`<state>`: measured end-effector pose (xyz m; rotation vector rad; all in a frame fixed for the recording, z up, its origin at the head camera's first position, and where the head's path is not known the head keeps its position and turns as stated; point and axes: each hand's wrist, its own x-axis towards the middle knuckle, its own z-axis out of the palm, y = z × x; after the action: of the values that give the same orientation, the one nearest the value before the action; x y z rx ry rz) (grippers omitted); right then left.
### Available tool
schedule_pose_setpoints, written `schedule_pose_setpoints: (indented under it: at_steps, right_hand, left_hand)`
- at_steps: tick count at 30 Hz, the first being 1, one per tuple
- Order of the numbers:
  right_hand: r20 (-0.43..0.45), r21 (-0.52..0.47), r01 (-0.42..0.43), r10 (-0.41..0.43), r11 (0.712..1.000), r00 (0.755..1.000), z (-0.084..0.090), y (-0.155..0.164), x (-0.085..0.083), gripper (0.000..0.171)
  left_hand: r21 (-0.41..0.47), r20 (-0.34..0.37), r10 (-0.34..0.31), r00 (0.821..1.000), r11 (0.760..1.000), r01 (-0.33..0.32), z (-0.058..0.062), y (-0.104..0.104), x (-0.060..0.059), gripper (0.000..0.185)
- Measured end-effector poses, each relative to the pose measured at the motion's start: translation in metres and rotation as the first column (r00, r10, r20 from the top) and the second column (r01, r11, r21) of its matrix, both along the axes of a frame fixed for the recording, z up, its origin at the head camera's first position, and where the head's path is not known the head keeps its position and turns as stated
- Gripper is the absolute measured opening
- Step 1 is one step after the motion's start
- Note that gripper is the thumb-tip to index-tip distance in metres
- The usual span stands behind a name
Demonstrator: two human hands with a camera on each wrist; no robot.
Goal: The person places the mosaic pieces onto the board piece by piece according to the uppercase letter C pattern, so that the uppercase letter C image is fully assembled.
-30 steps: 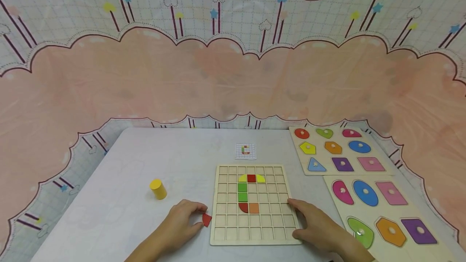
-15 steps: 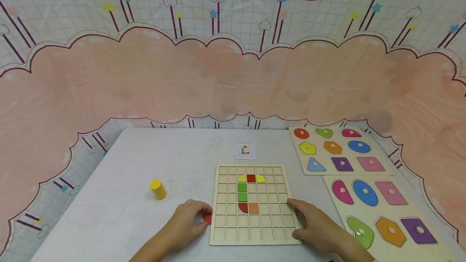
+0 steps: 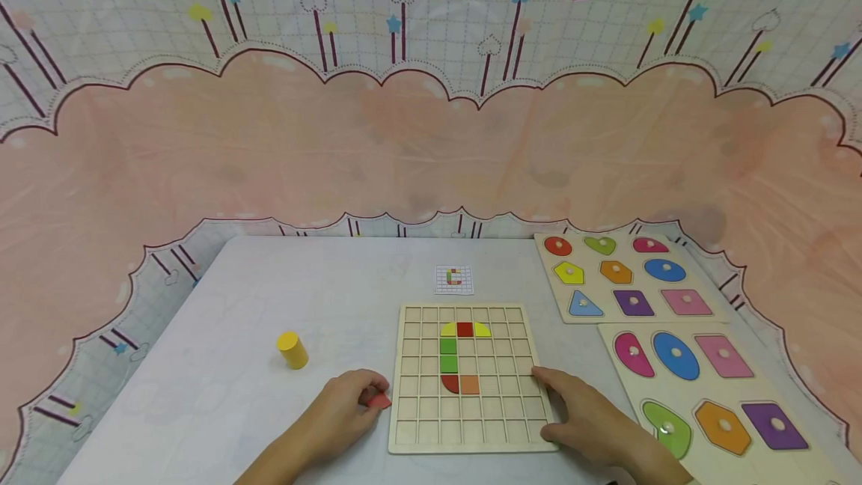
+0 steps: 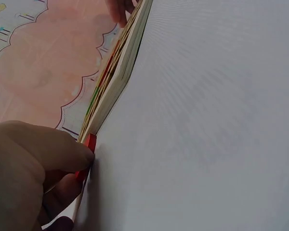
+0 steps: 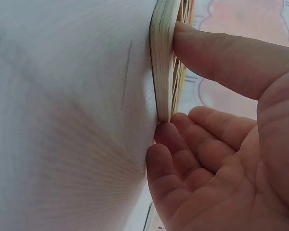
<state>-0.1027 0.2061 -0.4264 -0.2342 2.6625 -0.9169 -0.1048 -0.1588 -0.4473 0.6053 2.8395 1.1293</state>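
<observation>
My left hand (image 3: pixel 343 410) pinches a small red wooden tile (image 3: pixel 379 400) between thumb and fingers, just left of the wooden grid board (image 3: pixel 498 410). In the left wrist view the red tile (image 4: pixel 90 144) shows its thin edge between the fingertips, close by the board's side. At the board's right edge rests my right hand (image 3: pixel 586 418), thumb and fingers spread apart along it. In the right wrist view its thumb (image 5: pixel 207 48) touches the rim. Set in the board are a red square (image 3: pixel 465 329), green squares (image 3: pixel 447 355), an orange square (image 3: pixel 469 385), a red quarter-round (image 3: pixel 450 384) and yellow quarter-rounds (image 3: pixel 482 330).
Behind the board lies a small pattern card (image 3: pixel 454 280) with a similar coloured figure. A yellow cylinder (image 3: pixel 292 350) stands to the left on the white table (image 3: pixel 202 410). Two knobbed shape puzzles, one farther (image 3: pixel 606 307) and one nearer (image 3: pixel 680 343), lie at right.
The red tile has turned and tilted in my left fingers, showing a different side, while that hand shifted slightly. My right hand and the board have stayed in place.
</observation>
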Motion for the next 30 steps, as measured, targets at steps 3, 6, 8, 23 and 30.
schedule_pose_setpoints:
  at_steps: [3,6,8,23,30]
  right_hand:
    - [0.005,0.003,0.003,-0.003,1.0,1.0,0.0,0.0,0.0,0.08]
    - [0.01,0.007,0.007,-0.007,1.0,1.0,0.0,0.0,0.0,0.08]
    - [0.008,0.008,0.006,-0.006,1.0,1.0,0.0,0.0,0.0,0.08]
    - [0.012,0.014,0.021,-0.021,1.0,1.0,-0.001,-0.001,-0.001,0.08]
    - [0.003,0.011,0.013,-0.013,1.0,1.0,-0.001,-0.001,-0.001,0.081]
  left_hand:
    - [0.019,0.018,0.0,1.0,1.0,-0.001,0.0,-0.002,0.0,0.014]
    - [0.028,0.029,0.0,1.0,1.0,-0.001,0.0,-0.004,-0.001,0.013]
    - [0.03,0.028,0.003,1.0,1.0,-0.004,0.0,-0.006,-0.001,0.013]
    - [-0.056,-0.068,0.053,0.996,0.997,-0.057,0.011,0.001,-0.012,0.007]
    - [-0.071,-0.098,-0.031,0.995,0.997,0.024,0.016,0.018,-0.02,0.005]
